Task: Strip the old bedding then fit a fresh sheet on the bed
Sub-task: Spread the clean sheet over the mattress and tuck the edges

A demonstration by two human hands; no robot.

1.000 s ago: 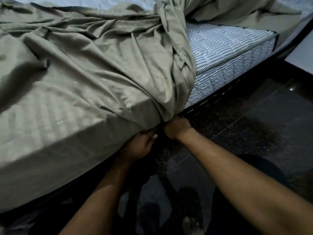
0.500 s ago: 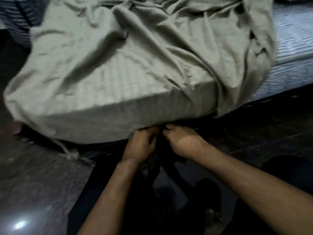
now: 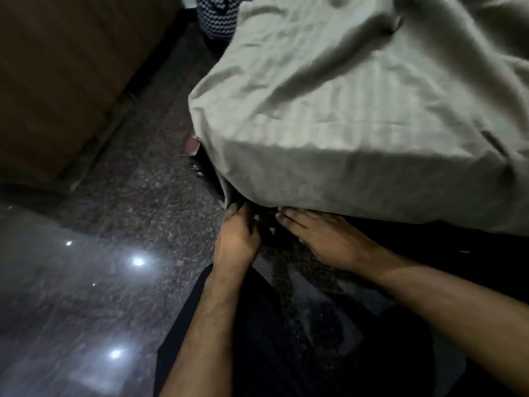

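An olive-grey striped sheet [image 3: 357, 118] covers the mattress corner and hangs down its side, wrinkled on top. My left hand [image 3: 237, 236] is just below the corner, with its thumb and curled fingers on the sheet's bottom hem; the fingertips are lost in shadow. To the right, my right hand [image 3: 323, 239] lies flat with straight fingers that point left and press along the hem under the mattress edge. The mattress itself is hidden under the sheet here.
A brown wooden cabinet [image 3: 80, 81] stands to the left, across a strip of dark glossy floor [image 3: 114, 282] with light reflections. A black-and-white patterned item [image 3: 217, 15] sits beyond the bed's corner. A small pink object [image 3: 191, 144] lies on the floor by the corner.
My view has swung left along the bed to its corner, and both hands slid left along the sheet's lower hem. The bare striped mattress has left the view. My right fingers have straightened.
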